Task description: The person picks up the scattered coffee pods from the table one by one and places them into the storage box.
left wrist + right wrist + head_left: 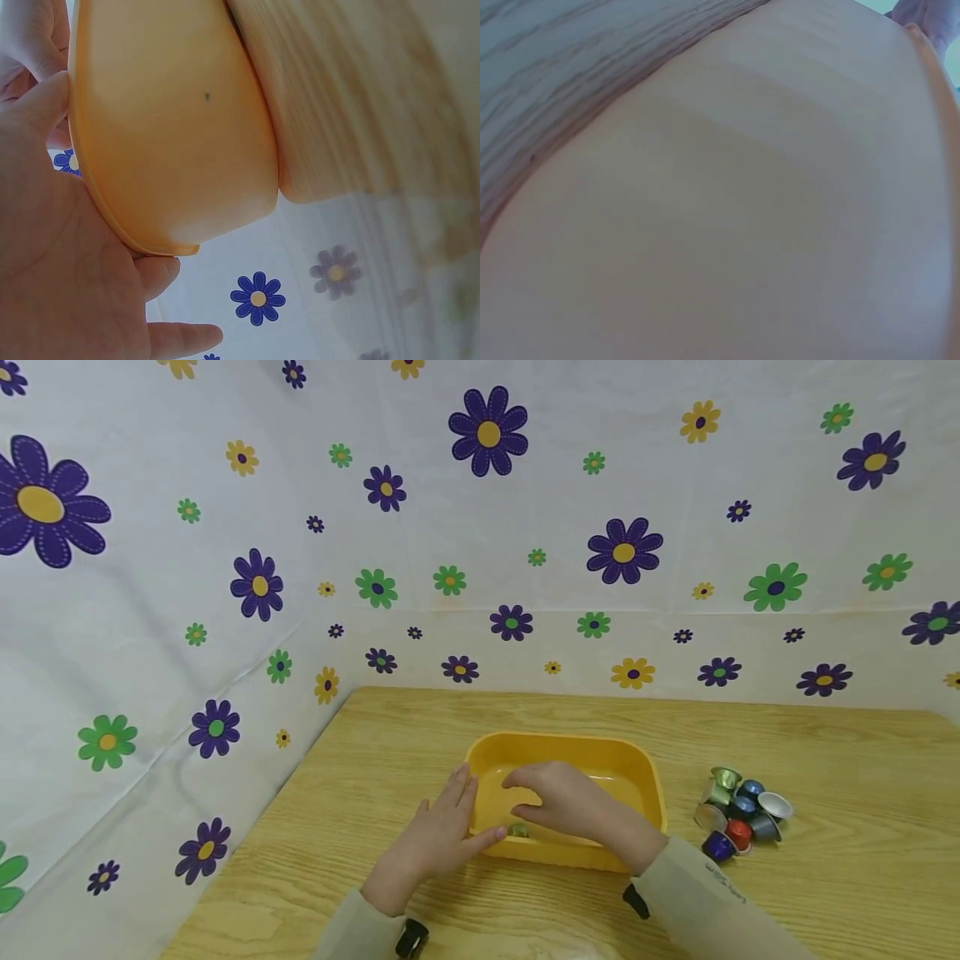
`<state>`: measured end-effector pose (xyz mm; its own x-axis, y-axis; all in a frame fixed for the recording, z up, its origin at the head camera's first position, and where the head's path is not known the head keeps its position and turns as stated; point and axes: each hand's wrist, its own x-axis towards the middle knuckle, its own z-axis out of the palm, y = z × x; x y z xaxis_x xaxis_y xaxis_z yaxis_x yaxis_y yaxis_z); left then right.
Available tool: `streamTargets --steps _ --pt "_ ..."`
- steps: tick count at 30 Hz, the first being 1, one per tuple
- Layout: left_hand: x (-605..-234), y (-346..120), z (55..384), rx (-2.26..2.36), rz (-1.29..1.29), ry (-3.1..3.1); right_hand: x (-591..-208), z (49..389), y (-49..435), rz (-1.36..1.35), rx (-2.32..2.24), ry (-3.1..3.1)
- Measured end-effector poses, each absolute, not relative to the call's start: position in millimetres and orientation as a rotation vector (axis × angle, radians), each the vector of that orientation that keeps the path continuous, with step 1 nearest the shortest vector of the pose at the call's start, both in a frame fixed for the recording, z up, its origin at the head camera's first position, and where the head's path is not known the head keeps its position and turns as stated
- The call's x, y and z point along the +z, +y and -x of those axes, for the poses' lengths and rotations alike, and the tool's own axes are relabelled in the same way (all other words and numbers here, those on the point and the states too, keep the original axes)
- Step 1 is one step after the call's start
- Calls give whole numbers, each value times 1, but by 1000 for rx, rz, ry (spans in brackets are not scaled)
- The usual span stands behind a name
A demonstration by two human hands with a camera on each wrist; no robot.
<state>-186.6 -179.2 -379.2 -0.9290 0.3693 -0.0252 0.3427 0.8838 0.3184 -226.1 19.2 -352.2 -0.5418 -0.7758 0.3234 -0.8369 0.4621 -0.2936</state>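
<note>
A yellow plastic tub [633, 764] stands on the wooden table. My left hand [433, 842] rests on its near left corner, fingers straight along the rim and thumb over the front edge. In the left wrist view, that hand [60, 240] lies against the rim beside the tub's outer wall [172, 127]. My right hand [566, 800] reaches over the tub, thumb and fingers curved and apart with nothing visible between them. One green coffee capsule [518, 831] lies inside by the front wall, below the right thumb. The right wrist view is mostly filled by the tub's wall [742, 187].
Several coffee capsules in green, blue, red, grey and white lie in a cluster right of the tub, among them a red one [738, 834] and a dark blue one [718, 846]. A flower-print sheet [450, 535] hangs behind and to the left of the table [375, 752].
</note>
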Motion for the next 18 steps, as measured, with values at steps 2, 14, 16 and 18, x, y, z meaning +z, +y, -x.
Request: streamTargets --steps 2,14,16,18 --pt "-379 -179 186 475 -565 2969 -351 225 20 -1413 641 -2565" --pt "-379 -179 187 487 -558 2964 -349 221 33 -1391 718 -2536" --pt "-379 -179 186 486 -558 2967 -350 220 35 -1389 713 -2533" --pt "-378 -178 186 482 -560 2970 -349 220 37 -1383 717 -2538"
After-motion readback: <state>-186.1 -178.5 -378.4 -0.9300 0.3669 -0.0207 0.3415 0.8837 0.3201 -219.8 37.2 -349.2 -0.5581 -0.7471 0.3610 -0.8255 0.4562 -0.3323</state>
